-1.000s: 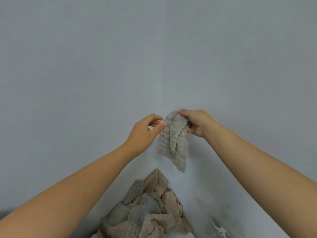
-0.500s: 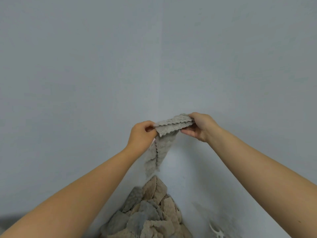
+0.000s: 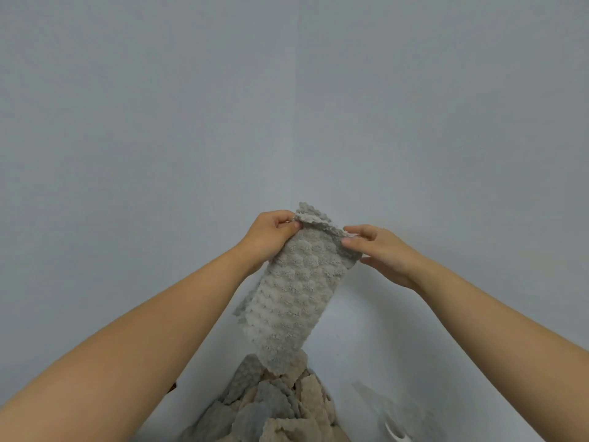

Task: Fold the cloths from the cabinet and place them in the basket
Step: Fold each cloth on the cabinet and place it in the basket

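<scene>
Two plain pale grey-blue walls (image 3: 159, 122) meet in a corner and fill most of the view, with a pale surface (image 3: 366, 352) at their foot; whether it is a shelf of the cabinet I cannot tell. On it, at the bottom edge of the view, lies a loose heap of crumpled beige and grey textured cloths (image 3: 271, 413), none of them folded. Above the heap hangs a single grey-beige bubble-textured fleece cloth (image 3: 293, 298), held up in the air as a long narrow strip, its lower end dangling just over the heap. The left hand (image 3: 271, 234) pinches its upper left corner, fingers curled and thumb pressed on the fabric. The right hand (image 3: 379, 250) pinches the upper right edge between thumb and fingertips. A small blurred white object (image 3: 395, 433) sits at the lower right.

The task looks early or midway: this cloth seems partly folded at most, the whole heap is left to fold, and no basket is in view, so how many are done cannot be told.
</scene>
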### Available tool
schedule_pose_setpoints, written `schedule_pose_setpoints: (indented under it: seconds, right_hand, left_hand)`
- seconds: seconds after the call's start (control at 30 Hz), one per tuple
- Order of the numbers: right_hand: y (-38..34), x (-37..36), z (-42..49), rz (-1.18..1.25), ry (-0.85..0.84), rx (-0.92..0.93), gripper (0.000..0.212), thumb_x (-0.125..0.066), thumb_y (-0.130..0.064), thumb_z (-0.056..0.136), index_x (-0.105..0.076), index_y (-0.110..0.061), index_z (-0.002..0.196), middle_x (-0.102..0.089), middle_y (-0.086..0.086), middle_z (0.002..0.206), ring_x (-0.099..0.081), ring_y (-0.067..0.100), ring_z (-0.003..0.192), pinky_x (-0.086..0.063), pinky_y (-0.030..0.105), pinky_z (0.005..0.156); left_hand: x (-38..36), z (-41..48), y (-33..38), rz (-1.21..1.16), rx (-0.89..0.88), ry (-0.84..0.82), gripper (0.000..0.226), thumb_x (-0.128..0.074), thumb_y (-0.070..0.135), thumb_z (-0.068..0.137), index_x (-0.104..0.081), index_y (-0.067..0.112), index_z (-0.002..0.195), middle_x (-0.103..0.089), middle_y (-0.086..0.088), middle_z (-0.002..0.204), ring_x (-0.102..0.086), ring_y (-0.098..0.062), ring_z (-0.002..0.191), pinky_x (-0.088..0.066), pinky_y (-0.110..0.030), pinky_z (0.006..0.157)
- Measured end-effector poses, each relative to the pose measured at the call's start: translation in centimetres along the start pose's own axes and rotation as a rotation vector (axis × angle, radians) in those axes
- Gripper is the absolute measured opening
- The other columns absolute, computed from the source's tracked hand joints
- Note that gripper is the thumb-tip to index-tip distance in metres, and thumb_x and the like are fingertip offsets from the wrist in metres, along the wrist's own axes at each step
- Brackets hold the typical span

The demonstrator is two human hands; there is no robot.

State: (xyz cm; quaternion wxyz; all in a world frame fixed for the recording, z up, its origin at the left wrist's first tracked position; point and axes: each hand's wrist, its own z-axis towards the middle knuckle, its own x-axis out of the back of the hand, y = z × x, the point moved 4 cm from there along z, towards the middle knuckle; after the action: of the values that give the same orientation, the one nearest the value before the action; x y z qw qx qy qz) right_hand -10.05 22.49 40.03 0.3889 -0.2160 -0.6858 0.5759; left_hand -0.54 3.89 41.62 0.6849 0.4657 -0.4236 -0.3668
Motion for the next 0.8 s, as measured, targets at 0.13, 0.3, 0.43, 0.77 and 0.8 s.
schedule_pose_setpoints:
  seconds: [0.13, 0.3, 0.43, 0.77, 0.8]
  right_hand:
    - [0.1, 0.2, 0.3, 0.024, 0.113, -0.018, 0.007, -0.068, -0.006, 0.084, -0.062, -0.008, 0.088, -0.061, 0.007, 0.081, -0.058, 0.016, 0.074, -0.048, 0.026, 0.073]
    - [-1.5, -0.3, 0.2, 0.155, 0.164, 0.016, 0.023, -0.065, 0.003, 0.085, -0.059, -0.007, 0.105, -0.063, 0.010, 0.083, -0.059, 0.021, 0.072, -0.053, 0.036, 0.073]
    - [-3.5, 0.0, -0.7, -0.046, 0.187, 0.106, 0.016, -0.070, 0.001, 0.081, -0.062, -0.012, 0.088, -0.061, 0.003, 0.066, -0.058, 0.011, 0.053, -0.050, 0.020, 0.050]
    - [-1.4, 0.3, -0.9, 0.495, -0.135, 0.040, 0.021, -0.061, -0.029, 0.082, -0.066, -0.010, 0.091, -0.069, 0.003, 0.086, -0.064, 0.018, 0.082, -0.055, 0.027, 0.070]
    - [-0.6, 0.2, -1.1, 0.406, -0.158, 0.004, 0.019, -0.064, -0.026, 0.078, -0.064, -0.010, 0.088, -0.067, 0.000, 0.080, -0.062, 0.016, 0.079, -0.053, 0.027, 0.072]
  left_hand:
    - [0.4, -0.1, -0.7, -0.029, 0.048, -0.002, 0.022, -0.058, 0.014, 0.094, -0.066, 0.018, 0.074, -0.061, -0.001, 0.066, -0.052, -0.019, 0.063, -0.042, -0.029, 0.065]
    - [0.4, -0.5, -1.5, -0.169, 0.142, -0.093, 0.014, -0.065, 0.017, 0.088, -0.068, 0.010, 0.099, -0.071, -0.003, 0.090, -0.068, -0.016, 0.082, -0.055, -0.028, 0.077]
    - [0.5, -0.6, -1.0, -0.169, 0.101, 0.004, 0.010, -0.064, 0.012, 0.088, -0.070, 0.007, 0.096, -0.071, -0.004, 0.088, -0.068, -0.012, 0.078, -0.057, -0.024, 0.075]
    - [0.0, -0.7, 1.2, -0.172, -0.042, 0.157, 0.009, -0.057, 0.020, 0.095, -0.065, 0.016, 0.091, -0.070, -0.007, 0.090, -0.069, -0.021, 0.079, -0.057, -0.033, 0.071]
    - [0.0, -0.6, 1.1, -0.189, -0.026, 0.158, 0.010, -0.057, 0.020, 0.095, -0.065, 0.015, 0.092, -0.070, -0.008, 0.091, -0.068, -0.022, 0.079, -0.057, -0.033, 0.071]
